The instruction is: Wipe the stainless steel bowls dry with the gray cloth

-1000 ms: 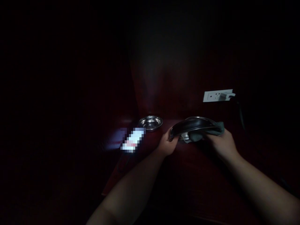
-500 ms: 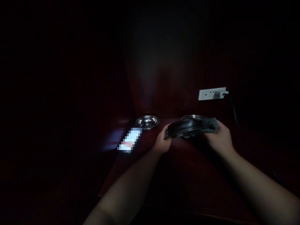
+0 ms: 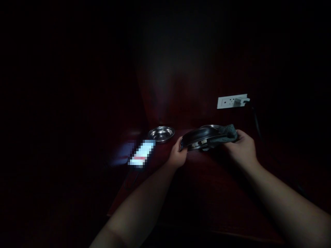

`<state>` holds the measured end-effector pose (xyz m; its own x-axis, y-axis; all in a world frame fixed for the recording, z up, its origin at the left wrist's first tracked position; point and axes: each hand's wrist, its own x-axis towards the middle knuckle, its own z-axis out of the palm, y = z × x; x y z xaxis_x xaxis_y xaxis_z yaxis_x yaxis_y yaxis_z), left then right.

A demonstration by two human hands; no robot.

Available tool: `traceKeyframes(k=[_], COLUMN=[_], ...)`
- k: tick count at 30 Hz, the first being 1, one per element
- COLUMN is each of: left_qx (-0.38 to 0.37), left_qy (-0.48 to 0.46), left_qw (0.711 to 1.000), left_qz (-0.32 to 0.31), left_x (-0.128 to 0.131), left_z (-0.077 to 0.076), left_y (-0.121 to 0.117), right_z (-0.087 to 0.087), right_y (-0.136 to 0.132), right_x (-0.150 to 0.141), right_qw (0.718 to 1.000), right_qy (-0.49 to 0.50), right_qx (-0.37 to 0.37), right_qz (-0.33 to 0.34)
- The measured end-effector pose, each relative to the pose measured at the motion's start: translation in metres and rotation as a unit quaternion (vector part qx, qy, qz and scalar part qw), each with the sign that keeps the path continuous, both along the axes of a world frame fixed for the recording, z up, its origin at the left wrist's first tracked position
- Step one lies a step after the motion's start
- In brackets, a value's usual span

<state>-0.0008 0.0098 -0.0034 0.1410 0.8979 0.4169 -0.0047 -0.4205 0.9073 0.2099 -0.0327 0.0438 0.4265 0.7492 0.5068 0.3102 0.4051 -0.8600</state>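
The scene is very dark. My left hand (image 3: 177, 155) grips the left rim of a shiny metal plate (image 3: 199, 139), held a little above a dark red wooden table (image 3: 207, 193). My right hand (image 3: 241, 148) is closed on a grey cloth (image 3: 229, 133) pressed against the plate's right edge. Another metal rim shows just behind the held plate, mostly hidden by it.
A small steel bowl (image 3: 161, 133) sits on the table to the left of the plate. A lit phone (image 3: 142, 153) lies by the table's left edge. On the wall behind, a white socket (image 3: 229, 102) holds a plug with a dark cable running down.
The plate and both hands have shifted slightly left and up in view. The plate has tilted a little and the cloth has slid along its right edge.
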Motion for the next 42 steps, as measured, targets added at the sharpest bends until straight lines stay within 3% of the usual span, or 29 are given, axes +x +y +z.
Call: traceKeyframes(k=[18, 23, 31, 42], left_qx=[-0.058, -0.011, -0.018, -0.025], left_qy=[-0.052, -0.041, -0.049, -0.055], left_qw=[0.997, 0.999, 0.999, 0.998], left_qz=[0.003, 0.004, -0.002, -0.019], left_x=[0.002, 0.002, 0.005, 0.007], left_z=[0.006, 0.004, 0.003, 0.007], left_y=[-0.004, -0.002, -0.004, -0.007], right_z=[-0.002, 0.0, 0.001, 0.0], right_y=[0.003, 0.001, -0.005, -0.004], right_x=[0.0, -0.002, -0.004, -0.004], right_qw=[0.998, 0.996, 0.998, 0.999], right_qy=[0.003, 0.0, 0.003, 0.003], right_qx=[0.032, 0.031, -0.014, 0.006], right_qz=[0.053, 0.085, 0.06, 0.045])
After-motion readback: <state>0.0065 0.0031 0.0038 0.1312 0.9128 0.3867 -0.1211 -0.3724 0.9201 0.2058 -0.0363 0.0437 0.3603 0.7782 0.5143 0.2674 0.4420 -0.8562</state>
